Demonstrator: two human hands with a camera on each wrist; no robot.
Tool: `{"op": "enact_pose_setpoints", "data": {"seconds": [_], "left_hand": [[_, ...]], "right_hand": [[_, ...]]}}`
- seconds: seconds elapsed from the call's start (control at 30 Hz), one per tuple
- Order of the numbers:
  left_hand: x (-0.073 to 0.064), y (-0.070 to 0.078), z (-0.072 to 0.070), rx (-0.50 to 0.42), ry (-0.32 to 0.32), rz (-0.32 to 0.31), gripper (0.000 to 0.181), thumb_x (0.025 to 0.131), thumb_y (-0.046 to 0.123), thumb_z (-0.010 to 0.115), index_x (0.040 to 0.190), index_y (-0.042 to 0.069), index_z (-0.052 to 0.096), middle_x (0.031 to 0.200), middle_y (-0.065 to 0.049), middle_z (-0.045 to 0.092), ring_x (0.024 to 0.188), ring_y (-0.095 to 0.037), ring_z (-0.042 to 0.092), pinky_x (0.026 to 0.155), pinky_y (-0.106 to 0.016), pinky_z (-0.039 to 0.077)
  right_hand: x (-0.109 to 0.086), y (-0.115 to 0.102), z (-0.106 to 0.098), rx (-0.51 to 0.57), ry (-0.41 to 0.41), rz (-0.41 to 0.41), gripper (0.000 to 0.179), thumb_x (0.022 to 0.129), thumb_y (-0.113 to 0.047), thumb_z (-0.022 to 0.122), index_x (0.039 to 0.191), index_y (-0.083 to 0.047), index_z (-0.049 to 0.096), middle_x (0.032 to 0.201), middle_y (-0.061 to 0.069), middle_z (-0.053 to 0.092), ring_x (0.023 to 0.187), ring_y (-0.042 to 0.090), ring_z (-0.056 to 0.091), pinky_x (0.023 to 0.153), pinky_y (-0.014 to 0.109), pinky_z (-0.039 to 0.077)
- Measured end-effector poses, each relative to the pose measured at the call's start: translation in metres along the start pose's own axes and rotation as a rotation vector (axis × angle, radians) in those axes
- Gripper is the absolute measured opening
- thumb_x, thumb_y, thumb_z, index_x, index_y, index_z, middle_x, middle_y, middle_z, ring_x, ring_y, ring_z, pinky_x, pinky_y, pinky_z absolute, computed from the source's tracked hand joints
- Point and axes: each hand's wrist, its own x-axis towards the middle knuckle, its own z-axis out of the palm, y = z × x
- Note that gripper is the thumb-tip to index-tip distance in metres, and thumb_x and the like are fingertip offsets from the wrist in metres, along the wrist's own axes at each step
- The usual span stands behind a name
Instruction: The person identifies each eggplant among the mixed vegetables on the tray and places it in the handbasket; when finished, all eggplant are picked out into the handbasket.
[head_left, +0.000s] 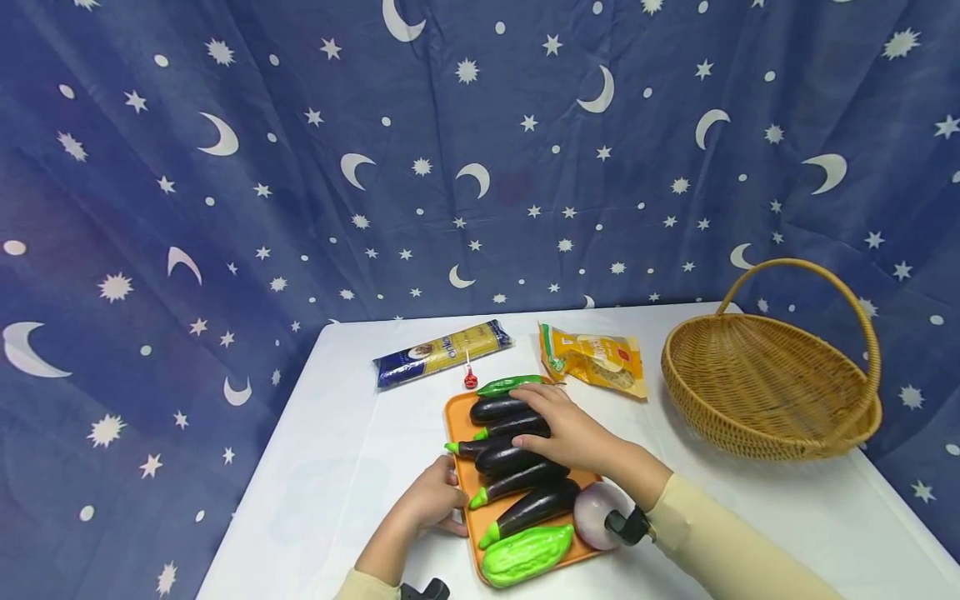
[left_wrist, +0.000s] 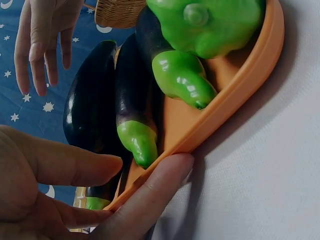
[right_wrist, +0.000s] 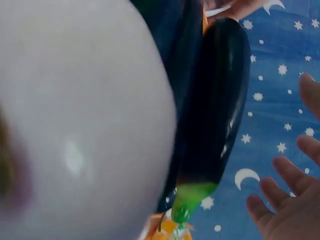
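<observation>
An orange tray (head_left: 455, 414) carries several dark eggplants (head_left: 534, 508) with green stems, a light green bumpy bitter melon (head_left: 527, 556), and a pale purple onion (head_left: 597, 510). A long green pepper (head_left: 510, 386) lies at the far end. My left hand (head_left: 431, 497) grips the tray's left rim, thumb outside and fingers at the edge; the left wrist view shows the rim (left_wrist: 252, 70) between them. Over the upper eggplants my right hand (head_left: 566, 425) reaches with fingers spread, holding nothing. In the right wrist view the onion (right_wrist: 90, 115) hides much of the tray.
A wicker basket (head_left: 750, 425) with a tall handle stands at the right. Behind the tray lie a blue and yellow pasta packet (head_left: 442, 354), a red lollipop (head_left: 470, 380) and an orange food bag (head_left: 596, 360). A starry blue curtain (head_left: 510, 167) hangs behind the white table (head_left: 337, 467).
</observation>
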Motion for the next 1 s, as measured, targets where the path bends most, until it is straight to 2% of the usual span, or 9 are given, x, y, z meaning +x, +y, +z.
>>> {"op": "enact_pose_setpoints", "data": {"seconds": [0.17, 0.4, 0.67, 1.0], "left_hand": [[0.001, 0.001, 0.003, 0.022, 0.014, 0.012, 0.087, 0.07, -0.019, 0.056, 0.15, -0.011, 0.024, 0.106, -0.022, 0.039, 0.074, -0.034, 0.066, 0.056, -0.043, 0.067], [0.001, 0.002, 0.004, 0.071, 0.041, 0.009, 0.092, 0.064, -0.022, 0.055, 0.149, -0.012, 0.025, 0.106, -0.023, 0.041, 0.069, -0.033, 0.067, 0.053, -0.04, 0.066], [0.0, 0.001, 0.005, 0.068, 0.029, 0.013, 0.095, 0.06, -0.024, 0.057, 0.149, -0.011, 0.026, 0.106, -0.023, 0.04, 0.068, -0.034, 0.067, 0.053, -0.04, 0.066], [0.001, 0.002, 0.006, 0.079, 0.03, -0.011, 0.091, 0.063, -0.026, 0.061, 0.147, -0.012, 0.027, 0.11, -0.026, 0.04, 0.065, -0.034, 0.068, 0.053, -0.04, 0.066]], "right_hand": [[-0.001, -0.004, 0.01, -0.028, -0.066, 0.037, 0.068, 0.09, -0.04, 0.074, 0.15, -0.024, 0.047, 0.154, 0.01, 0.039, 0.14, 0.03, 0.04, 0.115, 0.054, 0.043], [-0.001, -0.004, 0.02, -0.073, -0.125, 0.003, 0.063, 0.089, -0.035, 0.076, 0.145, -0.022, 0.053, 0.149, 0.012, 0.046, 0.138, 0.032, 0.042, 0.114, 0.055, 0.044], [0.001, -0.002, 0.027, -0.102, -0.202, 0.005, 0.057, 0.088, -0.026, 0.077, 0.141, -0.019, 0.058, 0.142, 0.008, 0.053, 0.136, 0.031, 0.046, 0.115, 0.056, 0.042], [0.003, 0.0, 0.033, -0.146, -0.206, -0.047, 0.05, 0.087, -0.011, 0.074, 0.136, -0.018, 0.062, 0.139, 0.009, 0.057, 0.133, 0.031, 0.049, 0.114, 0.054, 0.044]]}}
